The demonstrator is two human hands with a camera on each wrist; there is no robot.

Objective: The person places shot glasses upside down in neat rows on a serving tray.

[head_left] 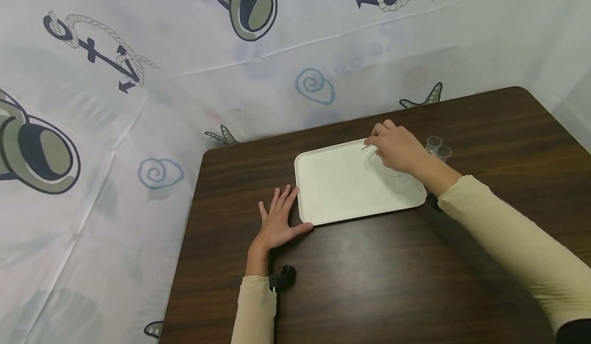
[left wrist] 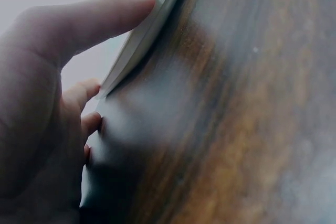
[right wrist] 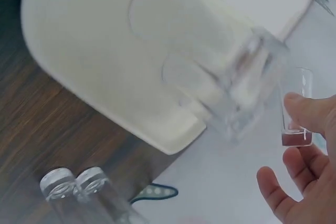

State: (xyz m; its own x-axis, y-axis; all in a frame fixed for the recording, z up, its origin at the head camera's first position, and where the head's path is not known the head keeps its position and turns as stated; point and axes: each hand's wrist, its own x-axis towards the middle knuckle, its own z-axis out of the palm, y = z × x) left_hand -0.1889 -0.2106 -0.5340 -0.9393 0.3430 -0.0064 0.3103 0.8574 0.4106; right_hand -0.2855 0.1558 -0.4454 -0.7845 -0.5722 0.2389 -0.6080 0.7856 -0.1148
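A white rectangular tray lies on the table. My left hand is spread at its near left corner, with straight fingers along the left side and the thumb touching the rim in the left wrist view. Over the tray's far right part, my right hand pinches a small clear shot glass between thumb and fingers. Clear shot glasses stand on the tray close to the right wrist camera; from the head, one glass shows only faintly below the right hand.
Two more clear shot glasses stand side by side on the dark wooden table, just right of the tray. A white cloth printed with anchors and shells hangs behind the table and along its left side.
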